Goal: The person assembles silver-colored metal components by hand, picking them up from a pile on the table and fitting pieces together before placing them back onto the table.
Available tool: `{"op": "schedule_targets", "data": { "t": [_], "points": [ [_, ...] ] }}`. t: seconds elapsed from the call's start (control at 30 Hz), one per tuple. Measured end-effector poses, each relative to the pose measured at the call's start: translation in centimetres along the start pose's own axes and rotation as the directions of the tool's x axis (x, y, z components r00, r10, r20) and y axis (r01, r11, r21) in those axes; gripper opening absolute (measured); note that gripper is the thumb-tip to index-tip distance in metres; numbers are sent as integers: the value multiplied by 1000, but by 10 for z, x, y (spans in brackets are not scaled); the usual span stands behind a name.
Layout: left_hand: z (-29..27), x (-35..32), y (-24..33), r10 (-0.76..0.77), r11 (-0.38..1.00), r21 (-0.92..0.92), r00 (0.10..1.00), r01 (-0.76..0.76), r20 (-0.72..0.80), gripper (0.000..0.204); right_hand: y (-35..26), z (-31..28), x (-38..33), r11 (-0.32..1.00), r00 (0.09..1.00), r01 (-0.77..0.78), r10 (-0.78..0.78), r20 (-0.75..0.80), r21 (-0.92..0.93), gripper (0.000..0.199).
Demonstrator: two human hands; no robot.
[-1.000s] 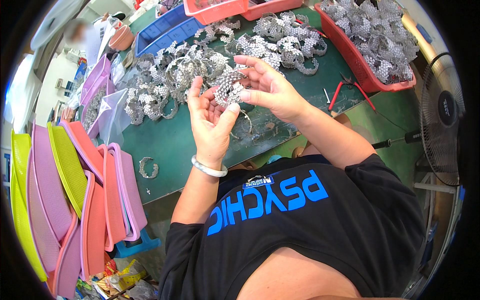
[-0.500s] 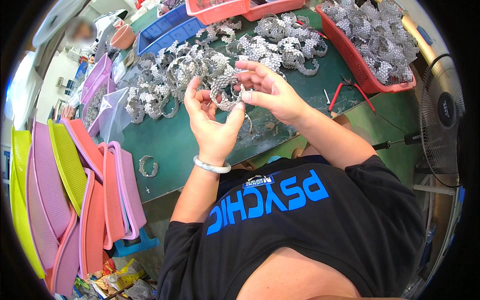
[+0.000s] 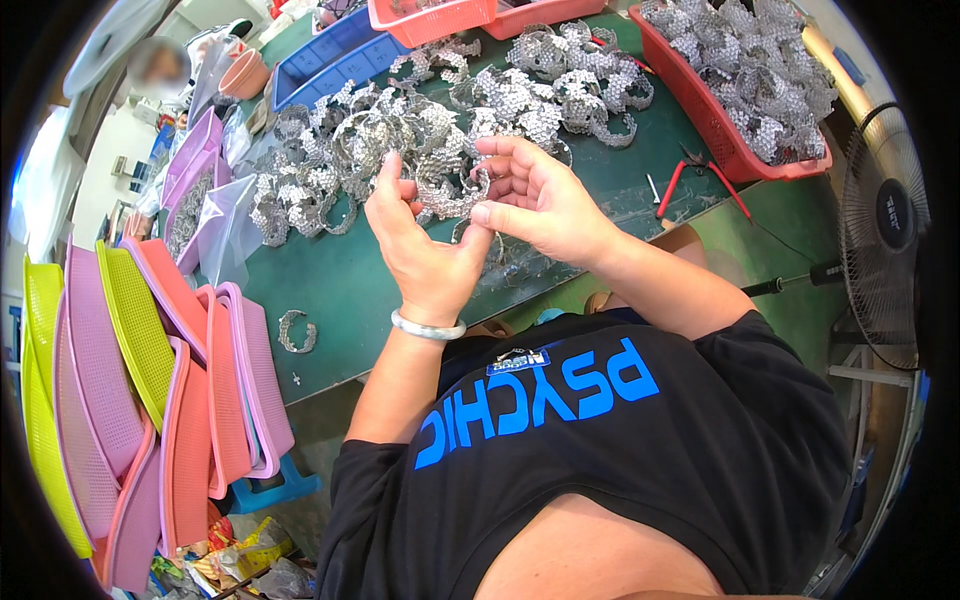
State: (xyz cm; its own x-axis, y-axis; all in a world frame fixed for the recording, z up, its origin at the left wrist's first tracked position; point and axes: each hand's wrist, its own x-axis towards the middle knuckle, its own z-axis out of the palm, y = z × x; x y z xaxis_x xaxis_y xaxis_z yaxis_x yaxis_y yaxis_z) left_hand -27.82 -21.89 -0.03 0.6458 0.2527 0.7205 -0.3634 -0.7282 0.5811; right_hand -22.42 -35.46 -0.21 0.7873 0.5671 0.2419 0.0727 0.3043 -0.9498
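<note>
A curved silver sparkly band hangs between both hands above the green table. My left hand, with a pale bangle on its wrist, pinches the band's left end. My right hand grips the right end with thumb and fingers. Just beyond the hands lies a big heap of the same silver bands. One loose band lies alone near the table's left front edge.
A red tray full of silver bands stands at the right, red-handled pliers beside it. Blue and red trays sit at the back. Stacked pink, yellow and orange baskets lean at the left. A fan stands at the right.
Both hands have shifted slightly and turned the silver band between them; the left fingers have closed more onto its end.
</note>
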Motion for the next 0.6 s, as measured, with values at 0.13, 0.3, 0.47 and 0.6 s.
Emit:
{"op": "schedule_targets", "data": {
  "t": [0.13, 0.3, 0.47, 0.6],
  "points": [
    [1, -1, 3, 92, 992, 87, 996, -92, -4, 80, 2, 4, 0, 1000, 1000, -5, 5, -27, -7, 57],
    [3, -2, 2, 178, 976, 127, 984, -175, -12, 77, 1, 5, 0, 1000, 999, -1, 2, -35, 29, 54],
    [4, -4, 2, 183, 976, 125, 983, -180, -9, 78, 6, 4, 1, 998, 998, 7, -3, -57, 59, 52],
    [2, -8, 1, 144, 989, -16, 989, -144, -18, 79, 7, -1, 3, 981, 999, 10, -2, -40, 191, 52]
  ]
}}
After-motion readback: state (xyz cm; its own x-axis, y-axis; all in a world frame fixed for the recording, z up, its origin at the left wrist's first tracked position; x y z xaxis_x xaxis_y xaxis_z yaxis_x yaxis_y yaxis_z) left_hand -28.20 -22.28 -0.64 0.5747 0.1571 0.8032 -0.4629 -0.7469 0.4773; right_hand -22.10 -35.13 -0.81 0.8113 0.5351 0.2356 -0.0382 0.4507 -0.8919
